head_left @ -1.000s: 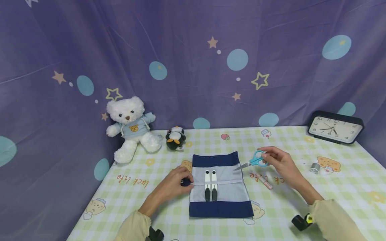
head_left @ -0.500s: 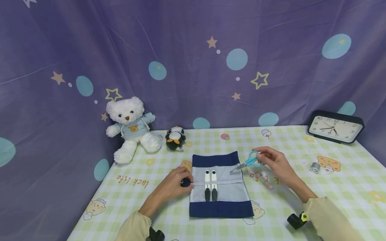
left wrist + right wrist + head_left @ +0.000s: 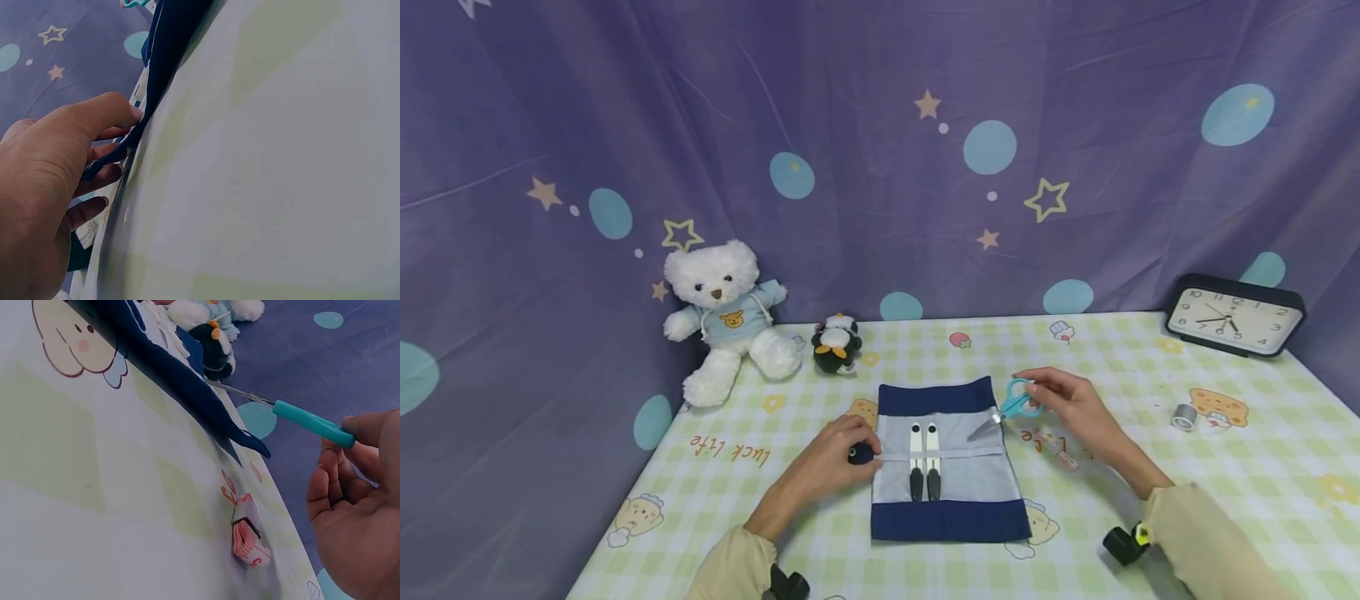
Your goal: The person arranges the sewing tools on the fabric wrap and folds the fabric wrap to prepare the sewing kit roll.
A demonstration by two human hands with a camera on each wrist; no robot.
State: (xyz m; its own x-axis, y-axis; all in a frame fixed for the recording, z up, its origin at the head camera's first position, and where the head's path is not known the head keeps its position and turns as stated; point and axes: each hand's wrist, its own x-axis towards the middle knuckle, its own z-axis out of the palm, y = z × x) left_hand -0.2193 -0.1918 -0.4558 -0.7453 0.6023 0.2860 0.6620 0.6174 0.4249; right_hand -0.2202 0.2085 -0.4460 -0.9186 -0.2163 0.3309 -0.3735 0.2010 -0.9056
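Two slim white tools [image 3: 916, 442] with dark ends lie side by side under a pale band [image 3: 970, 453] on an open cloth case [image 3: 951, 522], left of its middle, so that part of the cloth is taken up. To their right, light blue scissors [image 3: 1009, 408] slant in from the far right edge of the case, the blade end over the grey lining; whether the tip touches the cloth I cannot tell. The right hand [image 3: 1075, 410] holds the scissors by the handle loops, pinched between thumb and fingers, with the lower fingers loosely bent beneath. The left hand [image 3: 835, 452] pinches a dark blue tab [image 3: 861, 453] at the left edge of the case, thumb and fingertips drawn narrow around it. Just right of the case, close to the right hand, a small pink and white packet [image 3: 1060, 452] lies on the checked tablecloth [image 3: 1150, 367]. Farther right is a small silver spool [image 3: 1183, 417], well apart from both hands, and at the far right stands a black clock [image 3: 1235, 318]. A penguin toy [image 3: 837, 343] sits beyond the left hand, and left of it a white teddy bear [image 3: 730, 325] in a blue top sits against the purple curtain [image 3: 850, 83]. Between the scissors and the left hand are the two tools; the toys and clock are set back from the case.
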